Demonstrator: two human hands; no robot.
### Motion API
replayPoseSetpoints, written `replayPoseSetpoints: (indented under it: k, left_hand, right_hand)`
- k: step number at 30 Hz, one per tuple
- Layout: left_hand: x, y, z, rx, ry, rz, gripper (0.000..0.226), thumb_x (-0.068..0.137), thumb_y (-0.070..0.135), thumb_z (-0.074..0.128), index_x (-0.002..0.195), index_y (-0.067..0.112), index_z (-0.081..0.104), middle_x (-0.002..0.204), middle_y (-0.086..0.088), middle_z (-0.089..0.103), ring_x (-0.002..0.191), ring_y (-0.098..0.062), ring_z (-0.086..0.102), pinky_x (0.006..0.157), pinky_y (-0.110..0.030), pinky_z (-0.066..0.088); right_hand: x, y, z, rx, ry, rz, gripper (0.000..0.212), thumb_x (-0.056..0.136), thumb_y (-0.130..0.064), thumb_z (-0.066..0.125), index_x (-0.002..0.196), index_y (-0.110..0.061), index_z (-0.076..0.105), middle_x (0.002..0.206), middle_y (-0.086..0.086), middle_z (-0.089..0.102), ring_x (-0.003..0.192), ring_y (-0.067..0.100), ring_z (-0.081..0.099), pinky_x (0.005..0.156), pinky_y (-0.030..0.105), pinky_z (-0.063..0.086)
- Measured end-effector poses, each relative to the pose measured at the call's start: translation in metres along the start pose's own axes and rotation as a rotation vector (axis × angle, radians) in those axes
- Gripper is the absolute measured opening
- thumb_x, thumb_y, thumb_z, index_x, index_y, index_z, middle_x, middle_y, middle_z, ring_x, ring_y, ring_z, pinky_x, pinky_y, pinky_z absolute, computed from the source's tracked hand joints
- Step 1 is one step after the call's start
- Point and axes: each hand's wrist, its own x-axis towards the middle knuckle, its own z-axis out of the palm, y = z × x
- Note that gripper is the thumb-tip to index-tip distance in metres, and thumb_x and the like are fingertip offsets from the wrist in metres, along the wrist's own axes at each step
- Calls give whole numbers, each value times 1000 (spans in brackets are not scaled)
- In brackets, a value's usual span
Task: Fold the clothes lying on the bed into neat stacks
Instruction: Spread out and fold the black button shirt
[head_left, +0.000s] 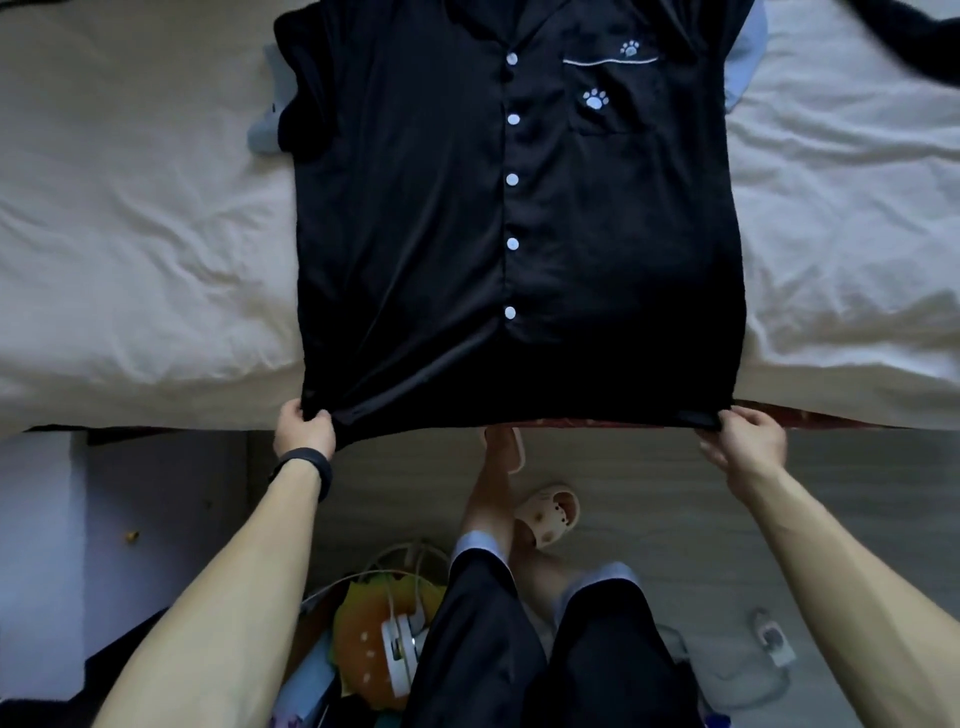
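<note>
A black button-up pyjama shirt (415, 234) with white buttons and paw prints on its chest pocket lies spread face up on the cream bed sheet (130, 234). Its hem hangs just past the bed's near edge. My left hand (304, 431) pinches the hem's left corner. My right hand (743, 436) pinches the hem's right corner. The hem is stretched taut between both hands. A light blue garment (743, 57) peeks out from under the shirt at its shoulders.
Another dark garment (914, 36) lies at the bed's top right corner. Below the bed edge are my legs and a slipper (550, 514) on the wooden floor. A pile with an orange plush (363, 639) and cables sits at lower left; a power strip (774, 642) lies at lower right.
</note>
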Motion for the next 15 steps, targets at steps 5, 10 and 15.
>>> replayPoseSetpoints:
  k: [5, 10, 15]
  left_hand:
    - [3, -6, 27, -252, -210, -134, 82, 79, 51, 78, 140, 4, 50, 138, -9, 56, 127, -30, 53, 107, -38, 41]
    - [0, -24, 30, -102, -202, -165, 89, 88, 57, 66, 150, 1, 35, 153, -15, 42, 137, -35, 43, 111, -43, 38]
    - [-16, -24, 0, -611, -318, -275, 41, 92, 27, 71, 129, 17, 58, 130, -5, 60, 127, -28, 53, 92, -41, 47]
  right_hand:
    - [6, 19, 25, -72, -87, -62, 74, 74, -61, 79, 128, -14, 57, 110, 3, 65, 91, 22, 62, 76, 39, 48]
    - [8, 32, 24, -71, -39, -119, 45, 71, -59, 80, 75, -15, 68, 64, -1, 63, 58, 18, 57, 65, 37, 47]
    - [-10, 21, 2, 69, -44, -149, 12, 97, -21, 68, 104, -12, 66, 92, 5, 68, 81, 19, 66, 61, 23, 57]
